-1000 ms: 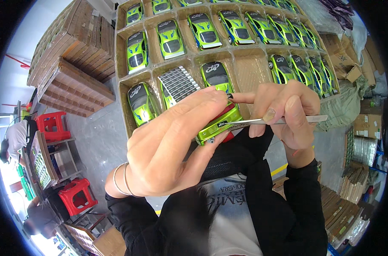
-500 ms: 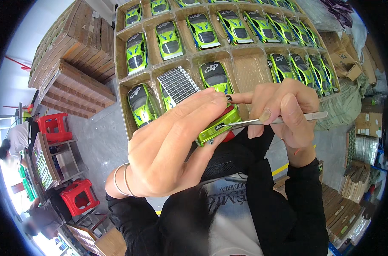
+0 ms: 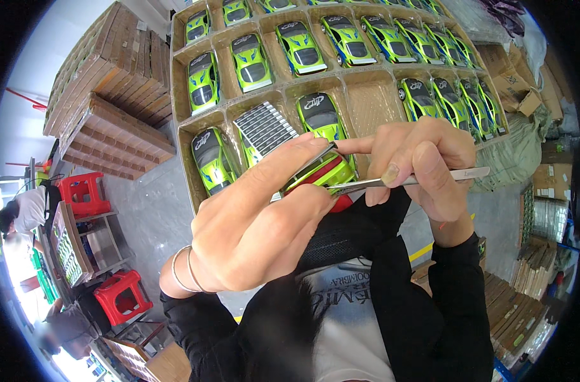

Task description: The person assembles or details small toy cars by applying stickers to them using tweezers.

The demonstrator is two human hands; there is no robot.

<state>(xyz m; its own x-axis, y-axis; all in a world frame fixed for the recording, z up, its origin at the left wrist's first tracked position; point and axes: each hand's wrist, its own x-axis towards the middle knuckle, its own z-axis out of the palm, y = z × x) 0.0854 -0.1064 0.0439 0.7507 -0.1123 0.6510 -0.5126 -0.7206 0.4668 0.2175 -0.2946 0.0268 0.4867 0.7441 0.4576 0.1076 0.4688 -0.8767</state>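
Note:
My left hand grips a green toy car with a red underside, holding it on its side just above my chest. My right hand pinches metal tweezers, whose tip touches the car's lower edge near my left thumb. Behind the hands stands a cardboard tray divided into compartments, most holding one green toy car each. A sheet of dark stickers lies in one compartment near my left fingers. Directly behind my right hand, one compartment holds no car.
Stacks of flat brown cardboard lie left of the tray. Red plastic stools and a small table with another tray stand at lower left, where other people sit. Boxes and a green sack sit at right, flat stacks at lower right.
The tweezers' tip has stayed on the car; both hands hold nearly the same place, with only a slight shift of the car in my left fingers.

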